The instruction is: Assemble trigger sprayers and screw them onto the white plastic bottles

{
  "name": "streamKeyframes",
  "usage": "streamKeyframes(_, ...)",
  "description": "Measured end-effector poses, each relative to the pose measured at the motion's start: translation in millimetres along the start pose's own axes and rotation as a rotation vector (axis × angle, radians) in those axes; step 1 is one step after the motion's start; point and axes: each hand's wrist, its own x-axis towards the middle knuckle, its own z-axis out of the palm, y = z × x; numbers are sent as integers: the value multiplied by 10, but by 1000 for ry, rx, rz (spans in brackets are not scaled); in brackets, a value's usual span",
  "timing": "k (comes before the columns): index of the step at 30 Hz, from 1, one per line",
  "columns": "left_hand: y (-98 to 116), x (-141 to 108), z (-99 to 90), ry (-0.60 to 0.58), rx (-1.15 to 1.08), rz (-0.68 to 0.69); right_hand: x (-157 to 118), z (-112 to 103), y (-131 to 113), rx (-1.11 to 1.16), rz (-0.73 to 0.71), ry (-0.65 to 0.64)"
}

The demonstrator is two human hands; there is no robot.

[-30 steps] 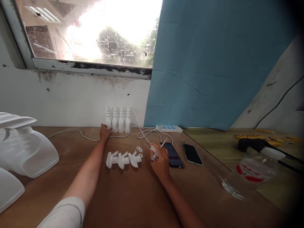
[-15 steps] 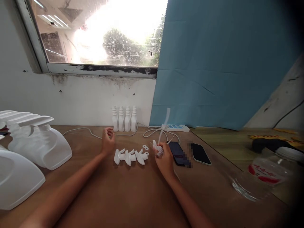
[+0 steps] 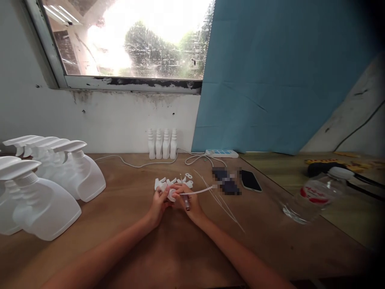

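Note:
My left hand point(image 3: 159, 203) and my right hand point(image 3: 189, 200) meet low in front of me, both closed on a small white plastic part point(image 3: 171, 195). A thin white tube point(image 3: 197, 191) extends from the right hand toward the phones. Under the right fingers a slim marker-like tool point(image 3: 187, 202) is also held. Just behind the hands lie several white sprayer pieces point(image 3: 160, 182), partly covered by the fingers, and a small figure-eight-shaped white piece point(image 3: 188, 176). Thin pale strips point(image 3: 224, 204) lie to the right of the hands.
Large white spray bottles point(image 3: 90, 176) stand at left. Several small white bottles point(image 3: 162, 144) stand by the wall. A power strip point(image 3: 222, 153) with cable, a dark phone point(image 3: 225, 180), a second phone point(image 3: 251, 180) and a clear bottle point(image 3: 315, 196) are at right.
My left hand has come right and down from near the small bottles to the white part. My right hand has moved left with its tube and tool. The view has shifted slightly.

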Motion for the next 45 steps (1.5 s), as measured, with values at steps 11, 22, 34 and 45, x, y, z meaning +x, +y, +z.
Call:
streamKeyframes(11, 86, 10, -263, 114, 321, 11, -214, 46, -74, -785, -654, -261)
streamKeyframes(22, 116, 114, -311, 185, 298, 35, -249, -167, -204, -581, -730, -141)
streamKeyframes(34, 234, 78, -327, -26, 89, -30, 117, -1089, 141, -1200, 542, -62)
streamKeyframes(45, 284, 151, -408, -24, -69, -33, 639, -895, -608, -76, 205, 287)
